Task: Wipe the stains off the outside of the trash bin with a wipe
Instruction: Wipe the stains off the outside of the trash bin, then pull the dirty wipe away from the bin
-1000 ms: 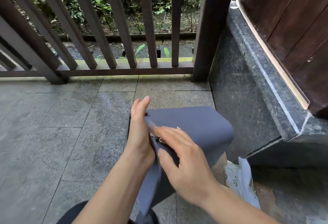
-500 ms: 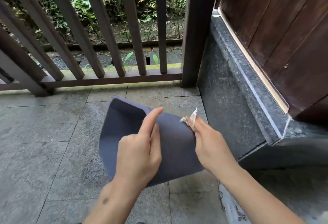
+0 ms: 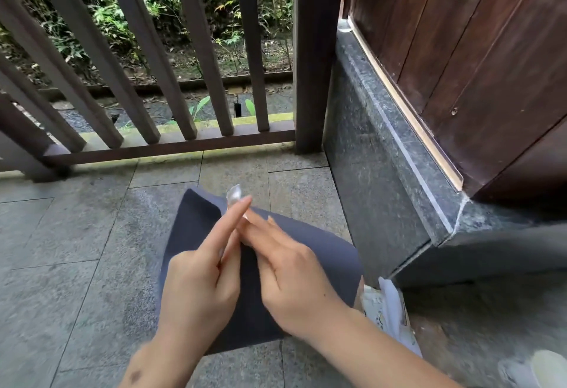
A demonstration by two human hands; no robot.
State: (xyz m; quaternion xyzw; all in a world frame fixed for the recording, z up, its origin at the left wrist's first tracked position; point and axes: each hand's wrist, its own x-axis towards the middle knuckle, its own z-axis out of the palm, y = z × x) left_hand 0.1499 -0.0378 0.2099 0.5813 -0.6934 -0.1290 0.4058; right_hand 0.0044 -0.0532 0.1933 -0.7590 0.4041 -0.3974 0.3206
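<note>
A dark grey trash bin point(image 3: 322, 252) lies on its side on the stone floor, its open mouth point(image 3: 196, 218) turned to the left. Both my hands hover over it and meet at the fingertips. My left hand point(image 3: 199, 280) has its index finger stretched out and its other fingers curled. My right hand point(image 3: 291, 274) reaches in from the right with its fingers nearly straight. A small clear scrap point(image 3: 233, 195) sticks up between my left index fingertip and my right fingertips, pinched there. I cannot make out any stains on the bin.
A white wipes packet point(image 3: 389, 307) lies on the floor just right of the bin. A dark stone step point(image 3: 383, 157) and a wooden door point(image 3: 475, 65) rise at the right. A wooden railing point(image 3: 171, 142) closes the far side. Grey paving point(image 3: 61, 265) spreads to the left.
My right hand carried the clear scrap leftwards to my left hand, and the fingertips now meet over the bin. The bin, earlier turned by my hands, lies still with its mouth to the left.
</note>
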